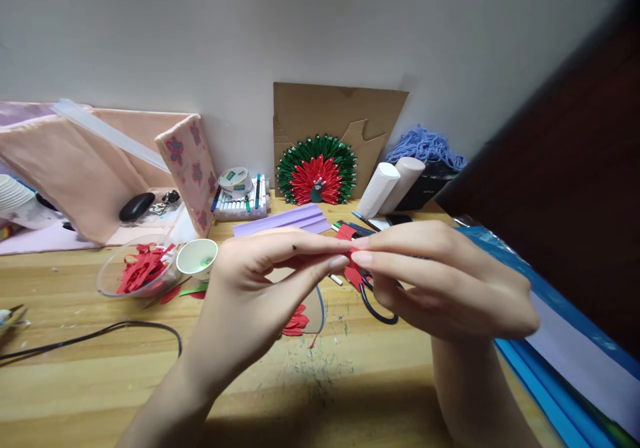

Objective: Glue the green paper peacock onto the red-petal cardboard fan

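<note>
My left hand [260, 271] and my right hand [440, 281] meet above the wooden table [100, 381], fingertips pinched together on a small piece of red paper [353, 253]. Most of that piece is hidden by the fingers. Below the hands lie more red paper cutouts [296, 323] and black-handled scissors [375, 305]. A clear bowl of red paper scraps [140, 269] and a white paper cup [197, 258] stand to the left of my left hand.
A red and green paper fan ornament [316, 171] leans on cardboard [340, 111] at the wall. Nearby are markers [240, 201], tape rolls [234, 180], purple folded paper [285, 221], white rolls [380, 188], blue yarn [425, 147], a black cable [100, 335] and blue sheets [550, 368] at right.
</note>
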Available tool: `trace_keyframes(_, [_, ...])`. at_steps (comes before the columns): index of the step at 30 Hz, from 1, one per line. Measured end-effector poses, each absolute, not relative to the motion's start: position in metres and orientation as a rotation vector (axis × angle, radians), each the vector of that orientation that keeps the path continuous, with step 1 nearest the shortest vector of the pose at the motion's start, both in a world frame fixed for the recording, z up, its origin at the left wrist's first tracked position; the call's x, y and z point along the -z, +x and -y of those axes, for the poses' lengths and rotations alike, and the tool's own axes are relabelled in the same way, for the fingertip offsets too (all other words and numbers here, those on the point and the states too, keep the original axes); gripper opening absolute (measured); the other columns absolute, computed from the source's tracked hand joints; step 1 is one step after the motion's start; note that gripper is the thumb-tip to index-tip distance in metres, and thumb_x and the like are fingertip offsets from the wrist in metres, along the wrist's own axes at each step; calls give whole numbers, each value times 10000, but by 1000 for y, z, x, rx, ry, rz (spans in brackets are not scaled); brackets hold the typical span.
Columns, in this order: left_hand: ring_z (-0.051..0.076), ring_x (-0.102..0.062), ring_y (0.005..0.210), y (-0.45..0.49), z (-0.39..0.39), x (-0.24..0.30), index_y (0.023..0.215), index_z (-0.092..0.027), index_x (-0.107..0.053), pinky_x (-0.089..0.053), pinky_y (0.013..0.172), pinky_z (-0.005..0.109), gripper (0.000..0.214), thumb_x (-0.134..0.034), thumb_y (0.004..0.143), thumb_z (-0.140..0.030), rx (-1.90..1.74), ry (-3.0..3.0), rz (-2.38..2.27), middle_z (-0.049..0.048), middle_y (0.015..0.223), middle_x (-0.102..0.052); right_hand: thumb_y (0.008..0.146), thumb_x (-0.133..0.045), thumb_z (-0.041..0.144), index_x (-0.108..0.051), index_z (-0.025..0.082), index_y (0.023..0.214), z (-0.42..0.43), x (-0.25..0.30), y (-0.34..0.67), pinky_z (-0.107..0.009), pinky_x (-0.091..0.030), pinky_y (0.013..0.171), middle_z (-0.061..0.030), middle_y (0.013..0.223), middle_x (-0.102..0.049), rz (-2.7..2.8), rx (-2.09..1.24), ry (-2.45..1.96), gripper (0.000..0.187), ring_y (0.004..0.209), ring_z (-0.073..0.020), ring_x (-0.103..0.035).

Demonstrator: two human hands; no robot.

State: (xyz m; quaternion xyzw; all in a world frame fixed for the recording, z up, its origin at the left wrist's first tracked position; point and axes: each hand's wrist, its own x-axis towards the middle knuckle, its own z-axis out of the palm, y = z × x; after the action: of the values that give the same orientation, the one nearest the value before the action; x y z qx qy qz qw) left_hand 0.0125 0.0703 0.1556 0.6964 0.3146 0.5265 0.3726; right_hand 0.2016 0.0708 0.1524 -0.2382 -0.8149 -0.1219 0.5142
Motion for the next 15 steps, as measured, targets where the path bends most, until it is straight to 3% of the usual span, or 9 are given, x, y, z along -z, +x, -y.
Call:
trace_keyframes(8, [130,-683,744,14,-71,-150,930,-254,-720,-581,700,236,273,-684,732,-70,-1519,1921,-797,-23,863,-737,710,-699,42,-702,251,956,-72,-149,190,-303,-576,621,-5,797,-732,1788,-72,-634,323,703,-174,-677])
trace_keyframes(15, [121,-666,753,12,-73,-152,948,-239,-707,-553,673,228,261,-658,758,-67,-1485,2110,-766,-10,832,-724,740,-694,71,-716,278,938,-68,-152,194,-306,-580,616,12,780,-733,1777,-108,-722,287,676,-177,-680])
